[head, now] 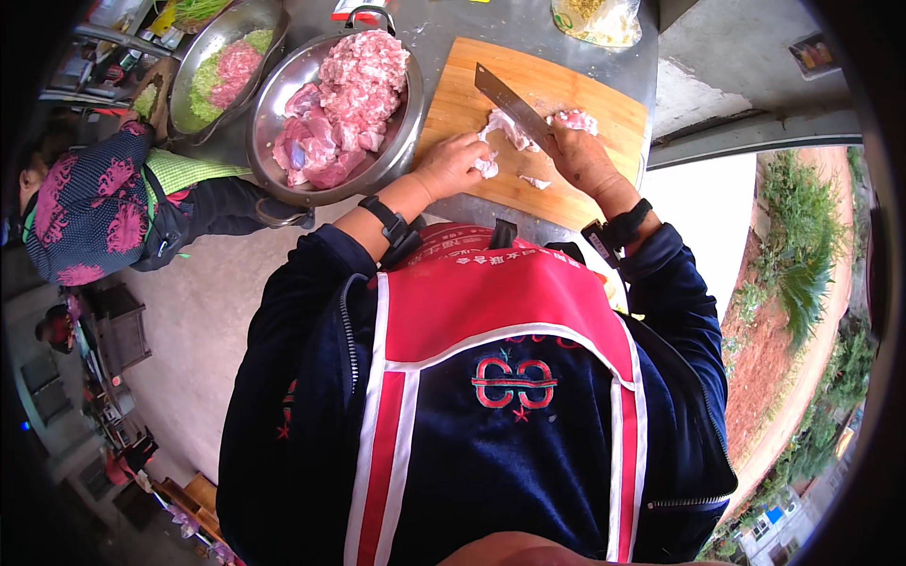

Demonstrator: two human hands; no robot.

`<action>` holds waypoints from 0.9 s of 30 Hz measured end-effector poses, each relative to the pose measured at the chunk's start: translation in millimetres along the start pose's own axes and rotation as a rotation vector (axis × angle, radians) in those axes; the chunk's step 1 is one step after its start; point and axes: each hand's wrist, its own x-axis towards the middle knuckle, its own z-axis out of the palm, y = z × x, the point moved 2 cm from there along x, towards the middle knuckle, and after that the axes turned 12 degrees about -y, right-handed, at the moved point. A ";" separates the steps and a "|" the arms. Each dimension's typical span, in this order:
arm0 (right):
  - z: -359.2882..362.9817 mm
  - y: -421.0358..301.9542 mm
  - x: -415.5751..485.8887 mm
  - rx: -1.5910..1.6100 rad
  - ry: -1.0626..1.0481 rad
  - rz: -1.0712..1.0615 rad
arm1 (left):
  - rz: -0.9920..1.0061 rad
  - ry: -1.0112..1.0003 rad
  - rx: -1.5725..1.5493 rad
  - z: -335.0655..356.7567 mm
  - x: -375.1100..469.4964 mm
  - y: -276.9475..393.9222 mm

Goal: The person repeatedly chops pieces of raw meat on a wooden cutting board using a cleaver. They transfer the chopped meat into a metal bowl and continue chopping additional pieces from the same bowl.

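My right hand (582, 157) grips a cleaver (511, 103) whose blade slants up and left above a wooden cutting board (594, 88). Beneath and beside the blade lies a pale strip of raw meat (506, 127), with my left hand (456, 164) closed on its near end. A whitish scrap (487, 166) shows under the left fingers. Beyond my right hand is a small heap of cut meat (575, 121), partly covered by the knuckles. One small sliver (535, 182) rests alone near the board's front.
Left of the board, a steel pan (265, 138) holds ground meat (364, 78) and larger raw chunks (329, 152). Farther left stands a bowl (185, 117) of chopped greens and minced meat. Another person (99, 198) works beside it. A plastic bag (601, 21) sits at the metal table's (488, 18) far side.
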 end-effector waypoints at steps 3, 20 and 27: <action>3.8 -7.9 -12.8 0.090 0.085 -0.083 | -0.085 0.019 -0.150 -0.7 1.0 -12.1; 45.9 -11.9 13.9 -0.003 -0.029 -0.039 | -0.253 0.074 -1.558 -19.4 5.9 -10.0; 24.4 -4.4 -15.1 0.259 0.005 0.095 | -0.154 0.236 -1.486 -58.6 10.5 -12.4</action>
